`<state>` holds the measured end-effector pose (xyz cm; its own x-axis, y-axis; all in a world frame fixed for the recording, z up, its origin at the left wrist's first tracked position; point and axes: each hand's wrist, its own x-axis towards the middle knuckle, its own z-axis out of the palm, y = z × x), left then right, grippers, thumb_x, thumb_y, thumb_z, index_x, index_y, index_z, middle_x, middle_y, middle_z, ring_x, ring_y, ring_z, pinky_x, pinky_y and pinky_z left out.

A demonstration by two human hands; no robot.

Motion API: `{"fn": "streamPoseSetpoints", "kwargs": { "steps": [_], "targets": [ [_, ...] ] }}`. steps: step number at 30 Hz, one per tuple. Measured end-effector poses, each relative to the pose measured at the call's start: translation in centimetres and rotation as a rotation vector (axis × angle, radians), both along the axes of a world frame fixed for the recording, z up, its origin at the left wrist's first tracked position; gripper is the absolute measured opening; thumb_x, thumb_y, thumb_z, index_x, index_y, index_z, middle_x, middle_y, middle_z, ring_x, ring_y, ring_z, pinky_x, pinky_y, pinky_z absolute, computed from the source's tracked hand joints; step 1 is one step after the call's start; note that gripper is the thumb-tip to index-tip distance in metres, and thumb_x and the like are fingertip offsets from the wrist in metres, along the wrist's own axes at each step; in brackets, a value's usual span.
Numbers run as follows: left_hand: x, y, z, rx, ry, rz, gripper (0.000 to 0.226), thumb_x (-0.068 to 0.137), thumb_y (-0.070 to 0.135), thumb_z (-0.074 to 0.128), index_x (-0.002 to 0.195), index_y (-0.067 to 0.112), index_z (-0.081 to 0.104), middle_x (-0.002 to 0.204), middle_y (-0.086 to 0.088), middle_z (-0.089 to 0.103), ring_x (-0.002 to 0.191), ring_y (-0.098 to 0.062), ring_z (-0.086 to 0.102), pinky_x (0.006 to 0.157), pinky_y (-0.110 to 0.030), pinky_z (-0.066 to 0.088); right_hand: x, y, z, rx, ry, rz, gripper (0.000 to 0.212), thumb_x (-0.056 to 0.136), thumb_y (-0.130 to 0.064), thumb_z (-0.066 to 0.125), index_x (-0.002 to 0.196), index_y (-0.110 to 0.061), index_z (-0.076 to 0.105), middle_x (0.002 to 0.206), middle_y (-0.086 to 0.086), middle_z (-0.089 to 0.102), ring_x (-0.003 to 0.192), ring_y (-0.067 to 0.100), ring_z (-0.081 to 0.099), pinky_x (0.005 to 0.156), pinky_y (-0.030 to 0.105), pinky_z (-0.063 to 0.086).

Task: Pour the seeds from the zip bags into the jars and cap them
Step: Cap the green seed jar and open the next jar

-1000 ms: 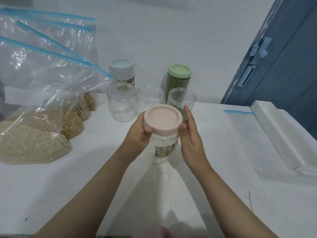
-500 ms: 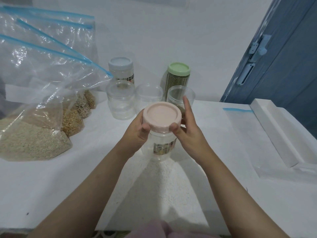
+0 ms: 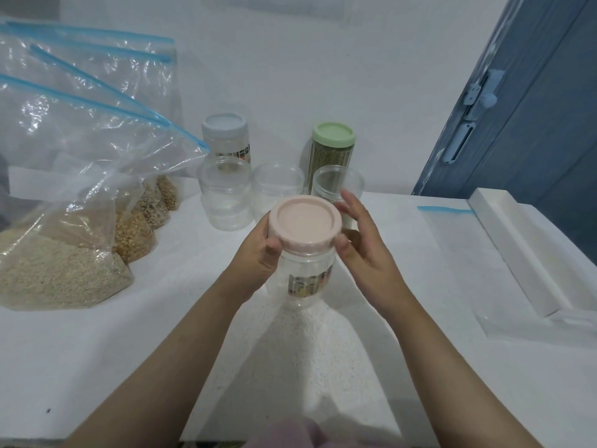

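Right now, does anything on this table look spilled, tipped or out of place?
Nothing stands out. The zip bags lean against the wall with their seeds inside, and no loose seeds show on the table. The pink-lidded jar is tilted only because the left hand holds it.

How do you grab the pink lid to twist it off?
Grip the pink lid by its ridged side rim, from above, fingers spread round it. It is round and sits on top of the clear jar, which the left hand holds. The right hand is beside it.
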<state>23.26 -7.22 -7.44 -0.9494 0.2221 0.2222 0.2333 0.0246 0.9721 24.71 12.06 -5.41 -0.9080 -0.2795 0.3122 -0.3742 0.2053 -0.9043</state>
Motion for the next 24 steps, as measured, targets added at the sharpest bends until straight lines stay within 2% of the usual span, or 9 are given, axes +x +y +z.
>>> {"fn": "streamPoseSetpoints", "kwargs": {
  "steps": [4, 7, 10, 12, 15, 17, 19, 22, 24],
  "targets": [
    [0.1, 0.0, 0.0, 0.017, 0.021, -0.009, 0.117, 0.054, 0.092, 0.051, 0.142, 0.014, 0.046, 0.137, -0.002, 0.059, 0.13, -0.019, 0.055, 0.109, -0.037, 0.045, -0.3, -0.7, 0.2, 0.12, 0.128, 0.065, 0.059, 0.088, -0.048, 0.068, 0.14, -0.036, 0.043, 0.142, -0.018, 0.044, 0.137, 0.008, 0.04, 0.111, 0.027, 0.037],
    [0.1, -0.1, 0.0, 0.016, 0.014, -0.017, 0.112, 0.059, 0.088, 0.058, 0.144, 0.016, 0.043, 0.14, -0.001, 0.057, 0.132, -0.019, 0.053, 0.109, -0.035, 0.045, -1.2, -0.2, 0.9, 0.081, 0.109, 0.105, 0.051, 0.083, -0.039, 0.075, 0.128, -0.037, 0.052, 0.133, -0.025, 0.052, 0.125, 0.004, 0.049, 0.102, 0.024, 0.042],
    [0.1, 0.4, -0.2, 0.035, 0.001, -0.015, 0.111, 0.059, 0.082, 0.069, 0.144, 0.018, 0.039, 0.141, 0.003, 0.056, 0.134, -0.019, 0.052, 0.111, -0.034, 0.043, -1.5, 0.5, 1.7, -0.1, 0.089, 0.105, 0.044, 0.083, -0.057, 0.07, 0.116, -0.03, 0.057, 0.118, -0.022, 0.059, 0.107, 0.004, 0.058, 0.088, 0.025, 0.049],
    [0.4, 0.9, -0.3, 0.061, 0.003, 0.012, 0.105, 0.055, 0.087, 0.067, 0.139, 0.029, 0.04, 0.134, 0.01, 0.06, 0.13, -0.016, 0.055, 0.11, -0.032, 0.043, -1.6, 0.9, 2.1, -0.206, 0.155, 0.017, 0.044, 0.087, -0.062, 0.058, 0.111, -0.025, 0.057, 0.111, -0.016, 0.061, 0.1, 0.003, 0.059, 0.081, 0.021, 0.049],
    [1.0, 2.4, -0.6, 0.079, 0.032, 0.051, 0.092, 0.064, 0.082, 0.066, 0.137, 0.033, 0.04, 0.132, 0.009, 0.061, 0.129, -0.016, 0.055, 0.108, -0.03, 0.043, -1.7, 1.7, 2.7, -0.197, 0.316, -0.281, 0.035, 0.096, -0.05, 0.042, 0.108, -0.022, 0.059, 0.111, -0.009, 0.061, 0.103, 0.002, 0.057, 0.085, 0.016, 0.044],
    [1.3, 3.7, -0.9, 0.076, 0.059, 0.091, 0.084, 0.07, 0.08, 0.063, 0.138, 0.036, 0.038, 0.133, 0.009, 0.061, 0.13, -0.014, 0.054, 0.109, -0.03, 0.041, -1.9, 2.6, 2.9, -0.202, 0.35, -0.475, 0.027, 0.102, -0.044, 0.044, 0.093, -0.024, 0.058, 0.092, -0.013, 0.057, 0.087, 0.0, 0.053, 0.077, 0.014, 0.04],
    [1.4, 5.2, -1.1, 0.072, 0.085, 0.145, 0.08, 0.073, 0.082, 0.058, 0.137, 0.039, 0.038, 0.13, 0.013, 0.062, 0.129, -0.011, 0.055, 0.108, -0.026, 0.041, -2.1, 4.1, 3.2, -0.211, 0.277, -0.562, 0.021, 0.103, -0.036, 0.049, 0.085, -0.029, 0.057, 0.077, -0.022, 0.055, 0.075, -0.004, 0.049, 0.068, 0.012, 0.038],
    [1.6, 7.1, -1.1, 0.086, 0.108, 0.214, 0.072, 0.075, 0.083, 0.056, 0.134, 0.045, 0.04, 0.125, 0.019, 0.063, 0.125, -0.007, 0.056, 0.102, -0.016, 0.041, -3.0, 7.5, 2.3, -0.094, 0.091, -0.592, 0.011, 0.101, -0.029, 0.055, 0.104, -0.029, 0.066, 0.096, -0.025, 0.063, 0.087, -0.013, 0.056, 0.08, 0.012, 0.045],
    [1.6, 8.2, -1.0, 0.092, 0.119, 0.243, 0.068, 0.076, 0.082, 0.055, 0.133, 0.047, 0.041, 0.125, 0.017, 0.064, 0.124, -0.006, 0.056, 0.099, -0.013, 0.041, -3.5, 9.6, 0.8, 0.028, -0.025, -0.611, 0.013, 0.1, -0.023, 0.056, 0.1, -0.024, 0.069, 0.095, -0.022, 0.065, 0.09, -0.009, 0.058, 0.084, 0.02, 0.046]
  ]
}}
